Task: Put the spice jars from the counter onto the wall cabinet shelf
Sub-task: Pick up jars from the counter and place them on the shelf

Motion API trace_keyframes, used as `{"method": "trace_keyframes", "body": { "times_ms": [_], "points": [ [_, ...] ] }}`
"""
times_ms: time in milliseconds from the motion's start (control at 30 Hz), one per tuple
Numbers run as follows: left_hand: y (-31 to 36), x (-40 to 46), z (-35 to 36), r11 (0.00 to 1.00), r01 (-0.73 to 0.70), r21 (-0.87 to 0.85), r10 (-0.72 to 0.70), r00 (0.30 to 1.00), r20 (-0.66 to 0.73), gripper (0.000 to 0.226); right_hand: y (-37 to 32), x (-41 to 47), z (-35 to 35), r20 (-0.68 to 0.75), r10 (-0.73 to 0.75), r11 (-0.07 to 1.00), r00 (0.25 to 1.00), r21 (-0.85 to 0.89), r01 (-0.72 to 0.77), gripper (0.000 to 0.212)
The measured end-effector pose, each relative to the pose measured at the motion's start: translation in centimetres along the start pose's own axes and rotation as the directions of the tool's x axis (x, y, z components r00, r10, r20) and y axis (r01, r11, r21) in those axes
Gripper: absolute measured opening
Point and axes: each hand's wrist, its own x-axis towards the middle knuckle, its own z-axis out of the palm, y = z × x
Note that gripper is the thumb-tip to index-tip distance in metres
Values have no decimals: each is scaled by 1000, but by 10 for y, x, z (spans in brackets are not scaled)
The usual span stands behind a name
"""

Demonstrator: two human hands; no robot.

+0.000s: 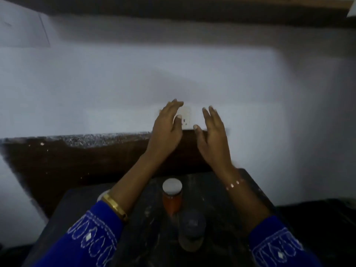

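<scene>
Two spice jars stand on the dark counter (221, 218) between my forearms. The nearer-to-wall jar (172, 197) has a white lid and orange-red powder inside. Closer to me is a jar with a dark lid (191, 232) and brownish contents, blurred. My left hand (167, 128) and my right hand (213, 132) are both raised in front of the wall, above and beyond the jars, palms facing each other, fingers apart, holding nothing. A dark wooden edge (192, 8) runs along the top of the view; whether it belongs to the wall cabinet I cannot tell.
A white wall socket (185, 118) sits on the pale wall between my hands. A dark brown ledge (77, 155) with a speckled top edge runs left behind the counter. A small pale object (101, 195) peeks out beside my left wrist.
</scene>
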Motion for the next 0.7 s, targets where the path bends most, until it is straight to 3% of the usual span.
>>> {"method": "trace_keyframes", "body": {
  "times_ms": [167, 300, 500, 700],
  "points": [
    [-34, -82, 16, 973, 211, -90, -199, 973, 120, 38, 31, -101, 25, 201, 303, 937, 932, 114, -329, 55],
    [-56, -137, 25, 871, 473, -130, -444, 873, 201, 40, 49, -154, 40, 328, 420, 887, 846, 49, -459, 56],
    [-76, -199, 44, 697, 710, -101, -651, 685, 327, 41, 62, -194, 61, 612, 488, 855, 623, -191, -482, 82],
    [-75, -232, 51, 587, 806, -80, -728, 568, 384, 37, 65, -202, 70, 551, 517, 856, 655, -331, -397, 87]
  ]
}}
